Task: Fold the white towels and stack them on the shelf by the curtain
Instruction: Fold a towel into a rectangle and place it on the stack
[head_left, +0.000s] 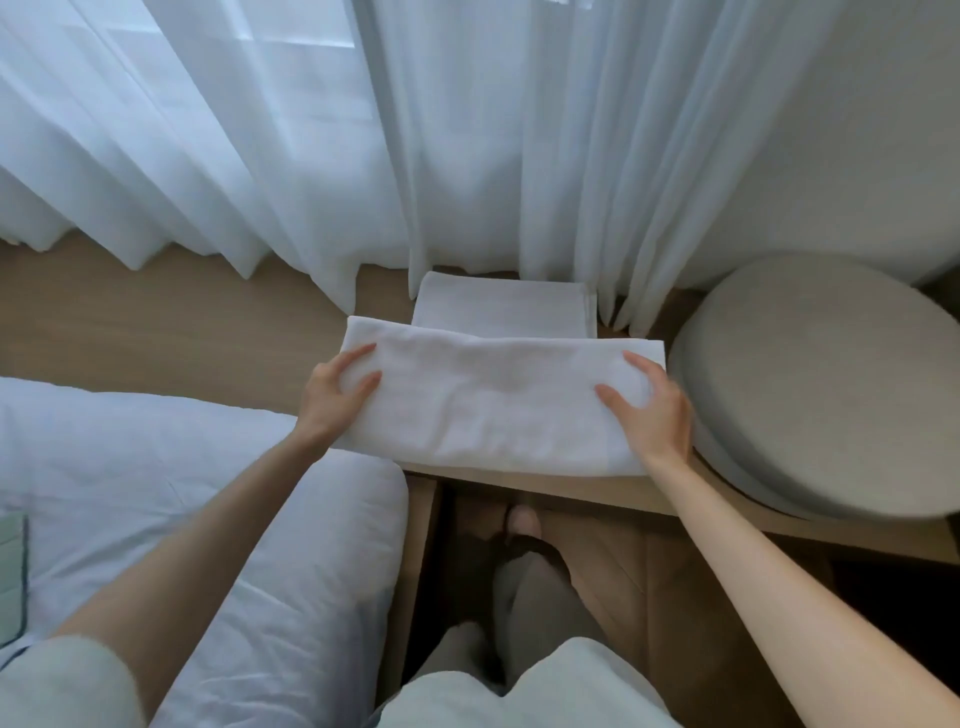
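no legible text, no labels, no brands, no numbers

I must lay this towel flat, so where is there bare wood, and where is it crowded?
Bare wood runs left of the folded towel, between the curtain hem and the bed. A narrow strip shows along the near edge of the shelf. Crowded: the right, filled by the round cushion, and the back, where the folded towel meets the curtain.

White bed (156, 467) on left, grey stool (821, 384) on right.
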